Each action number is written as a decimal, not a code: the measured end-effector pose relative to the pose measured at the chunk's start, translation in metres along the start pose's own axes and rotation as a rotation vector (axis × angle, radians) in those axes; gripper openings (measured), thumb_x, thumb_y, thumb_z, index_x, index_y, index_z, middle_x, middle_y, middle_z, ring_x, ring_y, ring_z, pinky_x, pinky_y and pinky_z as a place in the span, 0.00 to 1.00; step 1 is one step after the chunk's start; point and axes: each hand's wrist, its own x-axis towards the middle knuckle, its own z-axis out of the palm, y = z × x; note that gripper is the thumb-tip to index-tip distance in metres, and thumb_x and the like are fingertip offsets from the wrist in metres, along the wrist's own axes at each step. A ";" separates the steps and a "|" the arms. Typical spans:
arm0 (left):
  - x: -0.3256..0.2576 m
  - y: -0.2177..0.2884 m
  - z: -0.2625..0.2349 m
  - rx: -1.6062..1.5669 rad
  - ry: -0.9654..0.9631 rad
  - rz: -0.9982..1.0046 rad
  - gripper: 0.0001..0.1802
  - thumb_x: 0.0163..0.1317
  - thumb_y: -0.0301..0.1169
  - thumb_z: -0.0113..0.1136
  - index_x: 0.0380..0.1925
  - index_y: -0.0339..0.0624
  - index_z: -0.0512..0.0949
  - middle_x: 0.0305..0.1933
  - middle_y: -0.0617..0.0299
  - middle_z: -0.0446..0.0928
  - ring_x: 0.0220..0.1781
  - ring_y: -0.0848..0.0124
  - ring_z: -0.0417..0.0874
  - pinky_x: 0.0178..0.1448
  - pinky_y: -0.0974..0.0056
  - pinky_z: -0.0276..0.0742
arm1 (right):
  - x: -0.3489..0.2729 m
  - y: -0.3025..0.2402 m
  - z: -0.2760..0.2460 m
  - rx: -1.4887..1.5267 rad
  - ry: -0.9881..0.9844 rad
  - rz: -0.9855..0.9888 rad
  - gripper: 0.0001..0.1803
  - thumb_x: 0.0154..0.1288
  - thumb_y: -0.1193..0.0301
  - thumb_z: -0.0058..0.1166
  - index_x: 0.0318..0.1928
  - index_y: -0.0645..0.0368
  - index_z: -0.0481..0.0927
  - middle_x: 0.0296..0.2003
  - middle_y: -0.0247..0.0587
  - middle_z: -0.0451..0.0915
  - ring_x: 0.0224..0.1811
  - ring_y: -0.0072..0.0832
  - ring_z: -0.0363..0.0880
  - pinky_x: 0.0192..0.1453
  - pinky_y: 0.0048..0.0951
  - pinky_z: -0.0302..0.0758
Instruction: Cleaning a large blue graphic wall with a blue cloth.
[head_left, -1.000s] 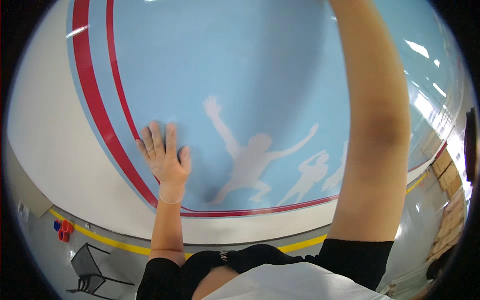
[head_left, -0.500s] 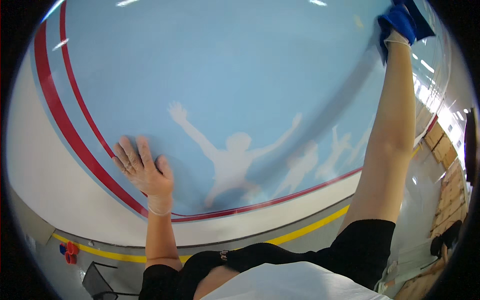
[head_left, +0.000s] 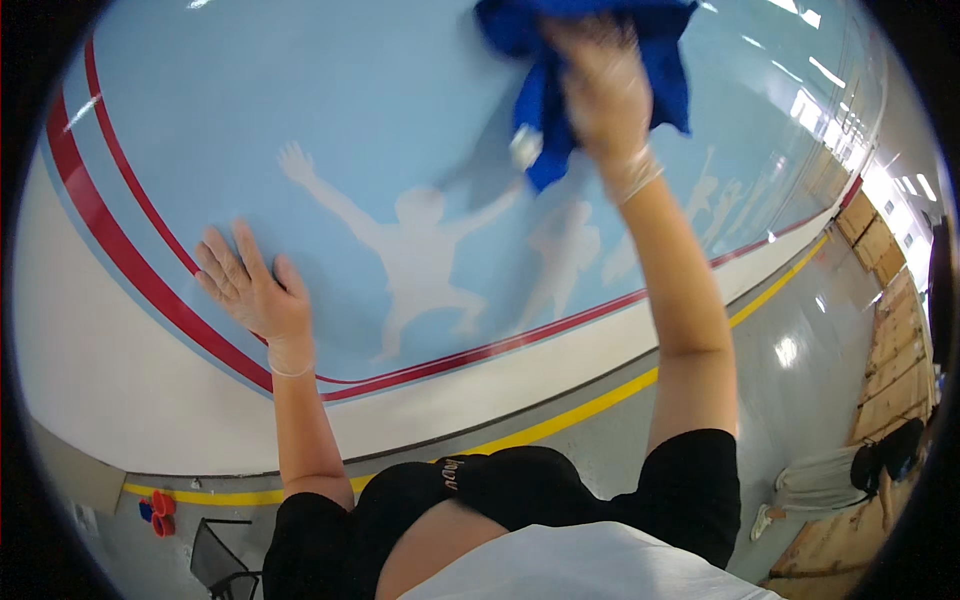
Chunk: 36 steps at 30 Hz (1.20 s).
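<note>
A glossy light-blue wall panel (head_left: 330, 90) fills most of the view, with pale figures of people and red border stripes. My left hand (head_left: 262, 300), in a thin clear glove, lies flat against it at the lower left with the fingers stretched out. Up at the top, right of the middle, my right hand (head_left: 608, 105), also gloved, holds a blue cloth (head_left: 668, 70) against the panel. Motion blurs these fingers. The cloth's loose folds hang around the hand, and a small white patch (head_left: 525, 147) shows at its lower left edge.
Along the wall's foot runs a yellow floor line (head_left: 560, 420). Red containers (head_left: 162, 512) and a dark chair (head_left: 222, 555) stand at the lower left. Wooden crates (head_left: 895, 370) line the right side, where another person (head_left: 835, 482) is near them.
My right hand has swept left across the panel with the blue cloth, from the far upper right. My left hand stays flat on the panel; the whole view has shifted somewhat.
</note>
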 end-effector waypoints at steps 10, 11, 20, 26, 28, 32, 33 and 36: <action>-0.005 -0.010 0.007 -0.043 0.031 0.021 0.32 0.71 0.47 0.43 0.72 0.50 0.61 0.78 0.50 0.53 0.79 0.50 0.50 0.78 0.43 0.44 | -0.197 -0.170 -0.014 0.366 -0.256 0.319 0.20 0.52 0.76 0.55 0.49 0.52 0.83 0.45 0.47 0.82 0.52 0.49 0.79 0.59 0.47 0.72; -0.007 -0.011 0.008 -0.081 0.028 0.006 0.31 0.71 0.49 0.42 0.72 0.51 0.62 0.78 0.51 0.54 0.80 0.52 0.48 0.79 0.45 0.40 | -0.202 -0.183 -0.014 0.384 -0.360 0.353 0.18 0.53 0.74 0.55 0.46 0.53 0.83 0.44 0.48 0.82 0.51 0.49 0.79 0.58 0.47 0.72; -0.007 -0.015 0.012 -0.132 0.016 0.020 0.32 0.72 0.52 0.38 0.72 0.51 0.61 0.79 0.55 0.51 0.82 0.57 0.42 0.81 0.51 0.29 | -0.124 -0.158 0.028 0.116 -0.215 0.238 0.22 0.49 0.72 0.53 0.47 0.50 0.84 0.43 0.44 0.82 0.47 0.51 0.78 0.51 0.53 0.72; -0.010 -0.016 0.014 -0.226 0.047 0.007 0.34 0.73 0.54 0.34 0.72 0.47 0.62 0.78 0.55 0.53 0.81 0.56 0.45 0.81 0.50 0.31 | 0.036 -0.122 0.068 -0.118 0.303 0.125 0.23 0.64 0.68 0.51 0.61 0.52 0.76 0.63 0.46 0.73 0.64 0.54 0.69 0.71 0.50 0.60; -0.013 -0.018 0.013 -0.317 0.059 0.008 0.34 0.73 0.54 0.33 0.71 0.45 0.62 0.77 0.52 0.55 0.81 0.55 0.47 0.81 0.48 0.32 | 0.061 -0.148 0.080 -0.109 0.170 0.206 0.23 0.63 0.67 0.51 0.60 0.47 0.77 0.64 0.40 0.73 0.64 0.56 0.69 0.68 0.55 0.62; -0.017 -0.023 0.008 -0.576 0.158 0.000 0.43 0.72 0.58 0.34 0.72 0.31 0.54 0.75 0.39 0.54 0.78 0.43 0.50 0.78 0.43 0.42 | 0.028 -0.239 0.083 0.066 0.016 0.141 0.22 0.59 0.67 0.54 0.56 0.44 0.80 0.54 0.39 0.79 0.53 0.48 0.76 0.53 0.46 0.71; -0.016 -0.025 0.007 -0.655 0.192 0.057 0.44 0.72 0.58 0.35 0.72 0.31 0.53 0.76 0.39 0.52 0.78 0.42 0.50 0.78 0.43 0.42 | 0.014 -0.256 0.080 0.161 -0.066 0.137 0.19 0.58 0.65 0.53 0.51 0.43 0.82 0.47 0.37 0.80 0.48 0.43 0.78 0.48 0.44 0.73; -0.011 -0.027 0.010 -0.833 0.222 0.130 0.43 0.71 0.54 0.46 0.73 0.33 0.51 0.77 0.40 0.49 0.79 0.44 0.46 0.80 0.44 0.40 | -0.020 -0.285 0.076 0.250 -0.038 0.194 0.15 0.55 0.61 0.53 0.43 0.44 0.83 0.37 0.37 0.81 0.42 0.38 0.81 0.43 0.39 0.76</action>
